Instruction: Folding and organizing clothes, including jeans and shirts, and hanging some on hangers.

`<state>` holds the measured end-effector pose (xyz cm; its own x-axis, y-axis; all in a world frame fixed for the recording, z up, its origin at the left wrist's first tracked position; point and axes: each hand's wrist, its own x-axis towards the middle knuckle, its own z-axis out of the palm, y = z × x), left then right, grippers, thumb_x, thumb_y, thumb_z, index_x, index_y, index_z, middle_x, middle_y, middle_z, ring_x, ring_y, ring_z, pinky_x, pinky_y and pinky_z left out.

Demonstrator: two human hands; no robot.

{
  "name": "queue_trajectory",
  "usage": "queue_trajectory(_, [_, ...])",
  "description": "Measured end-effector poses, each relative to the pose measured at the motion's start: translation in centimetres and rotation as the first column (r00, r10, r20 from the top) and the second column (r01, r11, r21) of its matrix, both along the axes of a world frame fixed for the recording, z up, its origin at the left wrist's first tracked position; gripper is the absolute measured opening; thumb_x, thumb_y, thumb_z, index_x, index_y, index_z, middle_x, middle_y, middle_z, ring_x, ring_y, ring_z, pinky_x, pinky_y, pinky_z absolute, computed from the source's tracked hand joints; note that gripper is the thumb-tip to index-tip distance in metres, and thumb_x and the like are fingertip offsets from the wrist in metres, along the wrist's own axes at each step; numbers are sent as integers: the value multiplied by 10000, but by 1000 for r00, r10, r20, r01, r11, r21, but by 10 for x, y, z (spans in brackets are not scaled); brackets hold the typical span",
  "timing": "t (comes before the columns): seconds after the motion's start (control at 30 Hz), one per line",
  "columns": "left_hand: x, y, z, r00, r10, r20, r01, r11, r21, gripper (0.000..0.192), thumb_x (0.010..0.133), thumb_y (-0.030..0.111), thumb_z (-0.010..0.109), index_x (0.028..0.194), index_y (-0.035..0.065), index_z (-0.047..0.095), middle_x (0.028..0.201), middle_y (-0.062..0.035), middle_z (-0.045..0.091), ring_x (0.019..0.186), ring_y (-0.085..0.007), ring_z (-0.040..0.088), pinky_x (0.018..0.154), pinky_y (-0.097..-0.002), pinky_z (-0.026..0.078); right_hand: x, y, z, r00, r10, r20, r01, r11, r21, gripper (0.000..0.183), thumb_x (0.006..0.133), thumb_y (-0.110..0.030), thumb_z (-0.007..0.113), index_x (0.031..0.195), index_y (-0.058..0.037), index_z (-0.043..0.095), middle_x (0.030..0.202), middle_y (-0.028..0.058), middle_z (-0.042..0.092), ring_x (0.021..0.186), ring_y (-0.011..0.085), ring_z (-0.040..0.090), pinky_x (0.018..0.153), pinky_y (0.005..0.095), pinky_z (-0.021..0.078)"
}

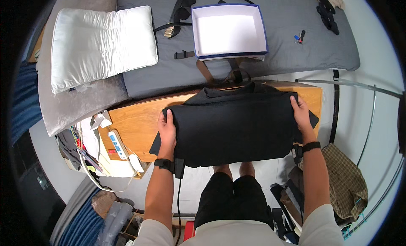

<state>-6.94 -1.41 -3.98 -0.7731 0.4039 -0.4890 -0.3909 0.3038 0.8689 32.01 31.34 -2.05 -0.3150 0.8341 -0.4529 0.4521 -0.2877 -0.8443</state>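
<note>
A black cloth garment (233, 128), partly folded over, spans the space between my two hands above a wooden bench top. My left hand (167, 128) grips its left edge, thumb on top. Its right edge is held by my right hand (299, 111), thumb also on top. The fingers of both hands are partly hidden beneath the cloth. Beyond the garment, an open white box with a blue rim (230, 32) rests on the grey-sheeted bed (285, 55).
A white pillow (104, 46) lies at the upper left. On the wooden bench top (133, 116) sits a power strip (118, 144). Black straps with a buckle (184, 55) lie beside the box. A metal rack (371, 119) and a checked cloth (344, 182) are at right.
</note>
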Motion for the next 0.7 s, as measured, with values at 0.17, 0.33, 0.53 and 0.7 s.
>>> queue_trajectory(0.17, [5,8,7,999,20,-44,-19,1000,6,247,1075,221,544,1147,6,642,1051,-35,666,960,-100,577,883,-273,469,-6,1,-10,999,16,41,-22,984,176,261,1046,-226,598,1078,25,660,918,-17,621,859,77,524,824,264,450])
queue_trajectory(0.33, [5,2,-6,999,-5,-35,2,996,-86,399,1047,197,594,1369,-21,507,1234,-112,632,1103,-161,589,976,-288,457,17,2,-20,984,-2,179,-36,977,210,321,1006,-209,660,1230,19,622,891,-2,609,845,77,524,782,237,454])
queue_trajectory(0.53, [39,0,34,756,-342,-559,68,889,-452,650,936,123,648,1509,14,362,1458,-229,459,1295,-330,498,1080,-434,389,82,-5,11,940,-239,243,119,898,424,386,962,-148,688,1304,-1,586,1038,84,641,966,189,626,898,312,499])
queue_trajectory(0.7, [127,28,52,383,-675,-631,257,733,-629,734,811,149,702,1486,38,437,1529,-260,384,1417,-452,343,1132,-573,275,168,-11,-11,820,-213,531,-90,868,487,635,854,-244,802,1363,13,521,1257,206,560,1189,359,550,1034,454,450])
